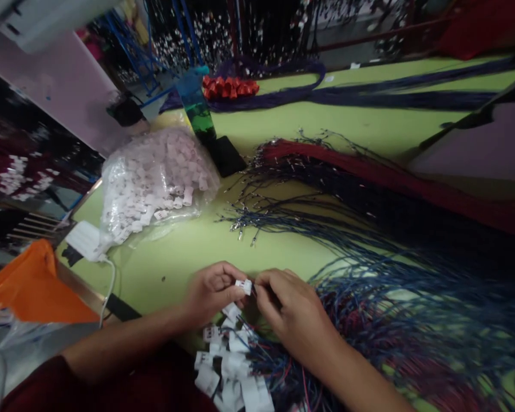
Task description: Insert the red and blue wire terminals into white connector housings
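Between the thumb and fingers of my left hand (217, 290) is a small white connector housing (244, 286). Close against its right side, my right hand (288, 306) pinches what looks like a thin dark wire, mostly covered by the fingers. Below both hands lies a heap of white connector housings (236, 366) joined to blue and red wires. Loose blue wires (369, 280) spread over the right side of the table. Behind them runs a bundle of dark and red wires (326, 157), with small metal terminals at its left ends.
A clear plastic bag (158, 177) full of white housings stands at the left on the green table (154, 274). Behind it are a blue-green bottle (196, 106), a black phone-like slab (227, 157) and red pieces (230, 87). A white adapter (86, 239) with a cable sits at the left edge.
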`<state>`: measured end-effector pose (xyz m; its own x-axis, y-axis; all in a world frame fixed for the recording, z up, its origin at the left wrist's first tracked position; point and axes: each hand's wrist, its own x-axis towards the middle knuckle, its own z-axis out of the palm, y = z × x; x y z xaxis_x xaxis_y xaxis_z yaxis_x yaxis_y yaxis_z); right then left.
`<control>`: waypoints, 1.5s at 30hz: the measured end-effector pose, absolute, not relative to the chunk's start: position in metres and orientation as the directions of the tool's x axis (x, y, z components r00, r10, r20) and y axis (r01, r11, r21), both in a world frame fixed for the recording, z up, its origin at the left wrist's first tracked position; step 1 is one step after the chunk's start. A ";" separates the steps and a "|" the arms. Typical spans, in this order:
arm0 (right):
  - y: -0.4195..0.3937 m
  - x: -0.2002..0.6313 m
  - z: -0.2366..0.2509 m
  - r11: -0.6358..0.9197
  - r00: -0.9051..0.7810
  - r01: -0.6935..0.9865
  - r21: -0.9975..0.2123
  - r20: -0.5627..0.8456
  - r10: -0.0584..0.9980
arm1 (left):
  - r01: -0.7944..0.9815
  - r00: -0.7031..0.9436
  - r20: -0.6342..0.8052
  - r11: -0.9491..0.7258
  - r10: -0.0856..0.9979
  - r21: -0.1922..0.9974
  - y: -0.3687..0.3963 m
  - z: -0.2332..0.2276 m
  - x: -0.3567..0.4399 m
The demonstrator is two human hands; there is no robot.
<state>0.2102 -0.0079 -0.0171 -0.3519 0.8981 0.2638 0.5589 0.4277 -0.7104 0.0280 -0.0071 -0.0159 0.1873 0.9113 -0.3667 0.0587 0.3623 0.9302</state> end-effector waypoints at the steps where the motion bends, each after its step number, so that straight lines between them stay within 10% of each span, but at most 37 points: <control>1: -0.008 0.209 -0.017 0.429 -0.356 0.565 -0.705 0.261 0.897 | 0.062 0.198 -0.374 0.369 0.906 0.927 -0.007 -0.015 0.027; 12: 0.001 0.227 0.016 0.138 -0.415 0.476 -0.869 -0.083 0.906 | 0.073 0.311 -0.333 0.327 0.890 0.942 -0.012 -0.013 0.016; 16: 0.005 0.261 0.051 -0.233 -0.762 0.405 -0.884 -0.468 0.448 | 0.396 0.193 -0.102 0.017 0.976 0.918 0.012 0.002 -0.024; 20: 0.007 0.257 0.039 -0.378 -0.659 0.544 -0.749 -0.661 0.359 | 0.891 0.061 0.307 -0.191 0.950 0.412 0.073 0.002 -0.085; 25: 0.008 0.240 0.023 -0.352 -0.619 0.569 -0.743 -0.669 0.411 | 0.969 0.248 0.178 -0.248 0.952 -0.023 0.119 -0.012 -0.111; 42: 0.007 0.234 0.033 -0.236 -0.583 0.655 -0.717 -0.679 0.446 | 0.984 0.164 -0.025 -0.165 0.986 -0.073 0.134 -0.001 -0.081; 45: 0.006 0.235 0.033 -0.246 -0.571 0.655 -0.715 -0.681 0.459 | 0.982 0.126 0.020 -0.127 0.992 0.139 0.129 0.001 -0.077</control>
